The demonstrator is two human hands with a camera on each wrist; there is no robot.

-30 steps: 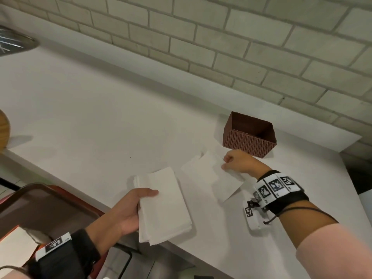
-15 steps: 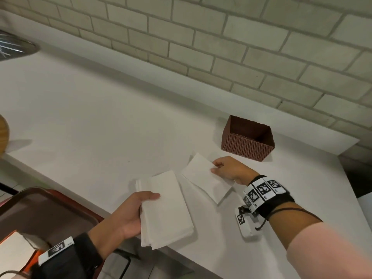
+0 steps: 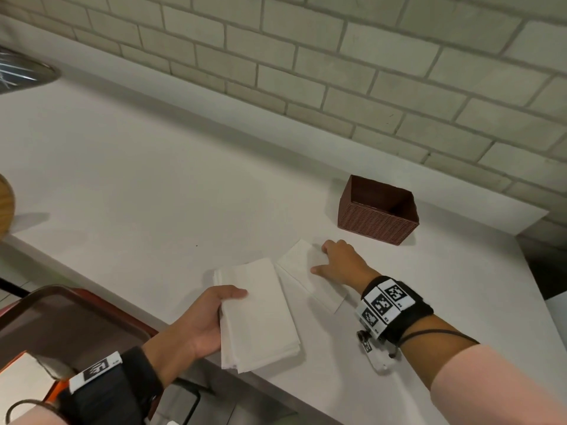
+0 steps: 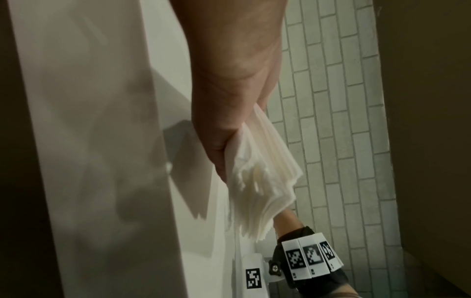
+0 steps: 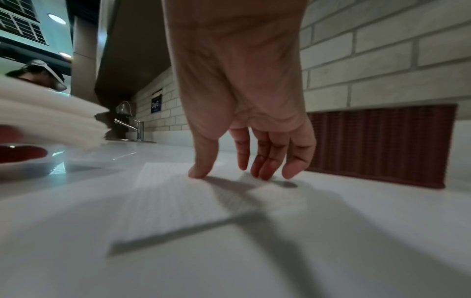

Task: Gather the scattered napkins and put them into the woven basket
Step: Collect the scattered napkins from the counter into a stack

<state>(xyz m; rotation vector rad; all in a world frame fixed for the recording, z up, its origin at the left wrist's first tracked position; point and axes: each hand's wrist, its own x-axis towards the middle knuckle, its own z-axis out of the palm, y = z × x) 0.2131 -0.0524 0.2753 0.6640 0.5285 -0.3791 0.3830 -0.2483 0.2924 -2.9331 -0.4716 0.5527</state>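
Observation:
My left hand (image 3: 227, 302) grips a stack of white napkins (image 3: 257, 314) by its left edge, thumb on top, over the front edge of the white counter (image 3: 138, 185). The left wrist view shows that hand (image 4: 224, 141) clamped on the fanned stack (image 4: 265, 181). A single napkin (image 3: 300, 265) lies flat just right of the stack. My right hand (image 3: 325, 259) rests on it with spread fingertips; in the right wrist view the hand (image 5: 231, 175) touches the napkin (image 5: 178, 201) with thumb and fingers extended. The brown woven basket (image 3: 377, 222) stands just beyond, its inside looking empty, also close behind the fingers (image 5: 382, 145).
A brick wall (image 3: 306, 72) backs the counter. A sink (image 3: 24, 72) is at the far left and a faucet (image 5: 130, 127) shows beyond. A brown tray (image 3: 61, 320) sits below the counter's front edge at lower left. A round wooden piece (image 3: 6, 207) pokes in at the left edge.
My right hand dragged the single napkin left toward the stack, then uncurled from a pinch to spread fingertips on it. The left hand kept holding the stack in place.

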